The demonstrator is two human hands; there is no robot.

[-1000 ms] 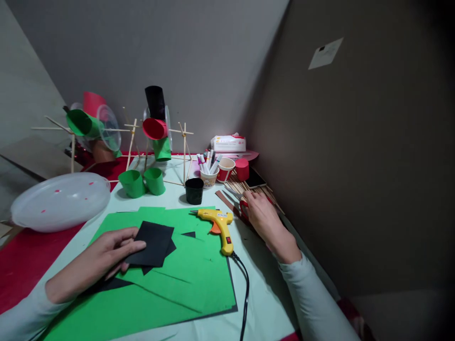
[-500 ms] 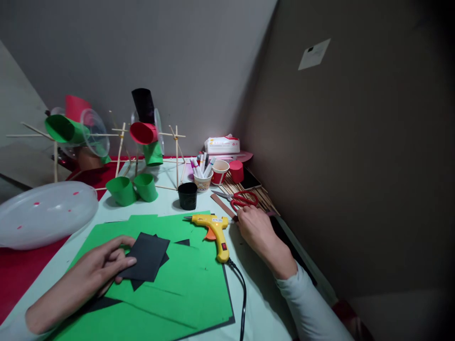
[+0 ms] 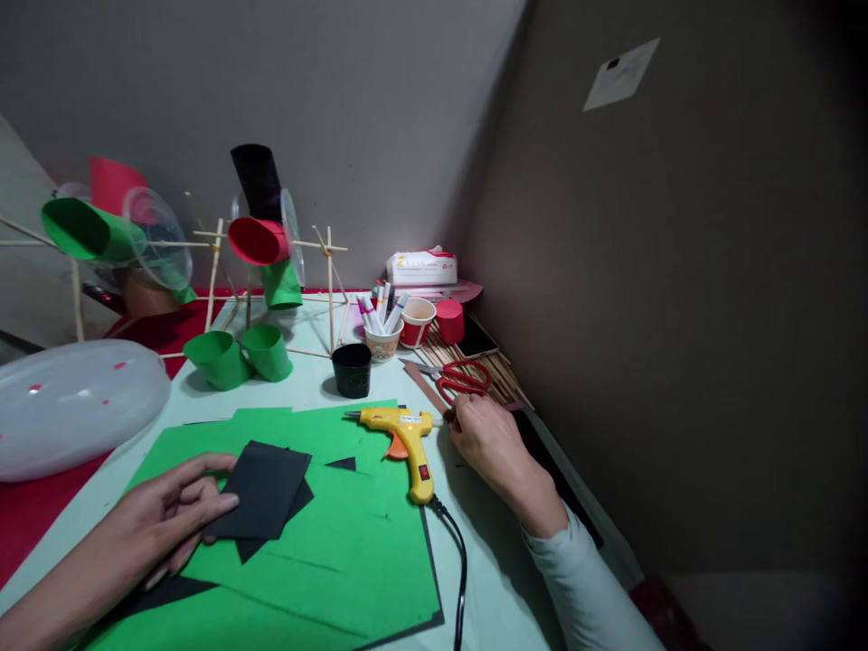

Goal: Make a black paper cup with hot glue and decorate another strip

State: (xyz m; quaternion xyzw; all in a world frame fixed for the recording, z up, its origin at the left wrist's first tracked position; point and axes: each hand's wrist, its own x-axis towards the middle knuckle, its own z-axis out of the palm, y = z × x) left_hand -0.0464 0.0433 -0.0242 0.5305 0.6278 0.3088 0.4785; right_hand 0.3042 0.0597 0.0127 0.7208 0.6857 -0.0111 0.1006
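Observation:
My left hand [image 3: 183, 511] is closed on the edge of a black paper square [image 3: 261, 488], thumb on top, over the green sheets [image 3: 359, 551]. A second black piece [image 3: 298, 513] shows beneath that square at an angle. On the right, my right hand [image 3: 488, 438] has its fingers pinched at the near end of a flat brown strip [image 3: 425, 387]; the fingertips are partly hidden. Just beyond those fingers lie scissors [image 3: 467, 372] with red handles. A yellow glue gun [image 3: 400, 429] rests on its side between my hands, its cord running toward me.
Green paper rings [image 3: 221, 360] and a black ring [image 3: 352, 371] stand behind the sheets. Stick frames carry coloured paper tubes [image 3: 258, 241] at back left. A balloon [image 3: 81, 407] lies at left. Markers in a cup [image 3: 383, 344], a red-white cup [image 3: 416, 325] and wooden sticks [image 3: 502, 380] are at back right.
The view has shifted slightly, so most things sit further left. My left hand still grips the black square. The brown strip's far end has moved up a little at my right hand.

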